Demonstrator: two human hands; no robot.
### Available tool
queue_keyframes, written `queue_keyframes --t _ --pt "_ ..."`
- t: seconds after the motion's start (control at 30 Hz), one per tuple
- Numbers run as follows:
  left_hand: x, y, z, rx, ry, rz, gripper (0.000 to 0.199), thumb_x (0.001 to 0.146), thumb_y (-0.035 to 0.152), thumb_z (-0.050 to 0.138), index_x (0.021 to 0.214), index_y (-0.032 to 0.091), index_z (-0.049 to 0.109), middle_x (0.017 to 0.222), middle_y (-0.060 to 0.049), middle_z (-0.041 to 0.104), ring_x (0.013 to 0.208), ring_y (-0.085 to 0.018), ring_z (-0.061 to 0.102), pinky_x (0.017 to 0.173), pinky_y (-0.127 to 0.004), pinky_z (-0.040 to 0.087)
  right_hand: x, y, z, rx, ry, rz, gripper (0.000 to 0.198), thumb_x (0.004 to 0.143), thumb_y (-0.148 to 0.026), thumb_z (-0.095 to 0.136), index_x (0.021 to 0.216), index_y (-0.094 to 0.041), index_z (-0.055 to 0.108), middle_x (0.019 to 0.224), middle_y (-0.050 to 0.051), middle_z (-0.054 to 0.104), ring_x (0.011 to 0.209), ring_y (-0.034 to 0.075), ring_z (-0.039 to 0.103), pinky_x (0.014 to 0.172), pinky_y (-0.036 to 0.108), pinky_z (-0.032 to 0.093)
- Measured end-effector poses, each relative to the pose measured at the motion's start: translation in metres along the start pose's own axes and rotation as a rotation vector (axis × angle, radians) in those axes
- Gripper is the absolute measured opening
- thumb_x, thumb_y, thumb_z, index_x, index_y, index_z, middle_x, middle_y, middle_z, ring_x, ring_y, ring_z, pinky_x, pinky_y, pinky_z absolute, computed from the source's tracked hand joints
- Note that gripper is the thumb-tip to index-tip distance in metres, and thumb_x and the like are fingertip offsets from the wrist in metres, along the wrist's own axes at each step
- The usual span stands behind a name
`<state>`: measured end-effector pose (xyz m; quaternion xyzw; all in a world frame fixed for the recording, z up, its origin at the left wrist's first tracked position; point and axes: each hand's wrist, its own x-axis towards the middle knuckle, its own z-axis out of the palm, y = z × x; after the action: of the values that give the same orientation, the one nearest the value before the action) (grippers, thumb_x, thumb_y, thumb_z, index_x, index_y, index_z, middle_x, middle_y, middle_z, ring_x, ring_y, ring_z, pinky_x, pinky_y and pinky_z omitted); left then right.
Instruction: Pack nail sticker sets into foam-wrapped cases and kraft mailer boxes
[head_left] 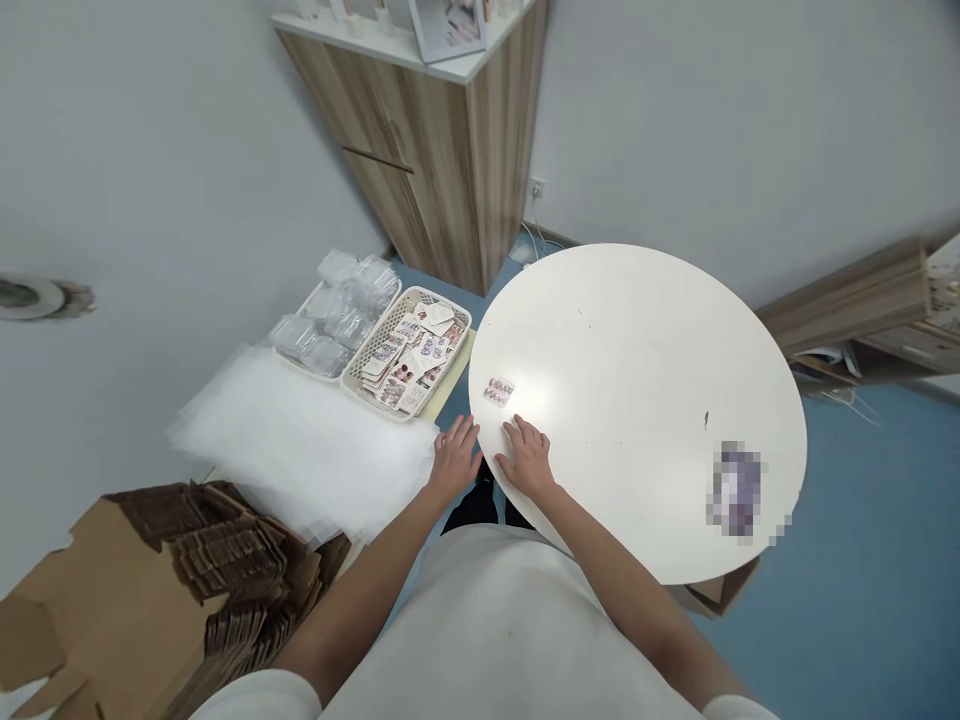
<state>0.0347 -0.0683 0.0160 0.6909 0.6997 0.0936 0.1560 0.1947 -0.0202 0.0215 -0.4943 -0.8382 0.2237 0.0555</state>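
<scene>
My right hand (528,456) rests on the left edge of a round white table (637,330), fingers apart and nothing in it. Just beyond its fingertips lies a small clear sheet of patterned press-on nails (499,391). My left hand (455,458) is off the table's left rim, its fingers spread and holding nothing. It is close to a stack of white translucent sheets (315,440). Past that hand stands a white basket (352,375) full of printed cards and nail sets (420,355).
A second basket of clear plastic packs (337,310) stands behind the sheets. Flattened cardboard boxes (127,600) are piled at lower left. A wooden cabinet (435,170) stands at the back. A pixelated patch (735,490) covers something at the table's right. A shelf (862,310) is at far right.
</scene>
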Motion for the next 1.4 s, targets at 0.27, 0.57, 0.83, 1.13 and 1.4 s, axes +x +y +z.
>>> queue_keyframes --t 0.27,0.57,0.83,1.13,1.4 --pt "-0.052 0.008 0.002 -0.074 -0.034 -0.104 0.039 0.082 0.030 0.037 0.119 0.020 0.046 0.134 -0.008 0.037 0.125 -0.027 0.027 0.093 -0.044 0.029 -0.040 0.006 0.002 0.028 -0.035 -0.160 0.047 0.079 -0.028 0.040 0.126 -0.021 0.034 0.130 0.012 0.040 0.116 0.025 0.036 0.090 0.042 0.026" --pt "-0.091 -0.032 -0.042 -0.275 -0.079 -0.263 0.040 0.080 0.035 0.042 0.117 0.021 0.046 0.122 -0.007 0.049 0.113 -0.023 0.043 0.090 -0.038 0.037 -0.027 -0.033 0.010 0.088 -0.088 -0.292 0.042 0.079 -0.024 0.038 0.122 -0.023 0.037 0.118 0.009 0.050 0.103 0.021 0.049 0.087 0.041 0.032" --pt "-0.113 -0.068 -0.096 -0.396 -0.033 -0.267 0.049 0.076 0.040 0.047 0.120 0.019 0.044 0.120 -0.008 0.052 0.107 -0.022 0.049 0.088 -0.032 0.037 0.020 -0.101 0.018 0.179 -0.129 -0.402 0.037 0.079 -0.025 0.041 0.116 -0.021 0.044 0.105 0.006 0.058 0.078 0.016 0.059 0.081 0.037 0.038" --pt "-0.088 -0.110 -0.145 -0.430 -0.018 -0.301 0.061 0.070 0.050 0.051 0.120 0.017 0.043 0.118 -0.011 0.053 0.106 -0.025 0.050 0.082 -0.031 0.038 0.072 -0.151 0.006 0.189 -0.214 -0.471 0.031 0.078 -0.027 0.045 0.106 -0.020 0.052 0.099 0.005 0.062 0.079 0.016 0.060 0.080 0.035 0.041" --pt "-0.048 -0.160 -0.165 -0.569 0.037 -0.520 0.067 0.070 0.049 0.052 0.125 0.015 0.036 0.126 -0.015 0.044 0.103 -0.025 0.052 0.080 -0.028 0.039 0.160 -0.193 0.015 0.318 -0.325 -0.452 0.036 0.075 -0.029 0.050 0.109 -0.018 0.051 0.104 0.008 0.058 0.081 0.016 0.058 0.074 0.032 0.045"
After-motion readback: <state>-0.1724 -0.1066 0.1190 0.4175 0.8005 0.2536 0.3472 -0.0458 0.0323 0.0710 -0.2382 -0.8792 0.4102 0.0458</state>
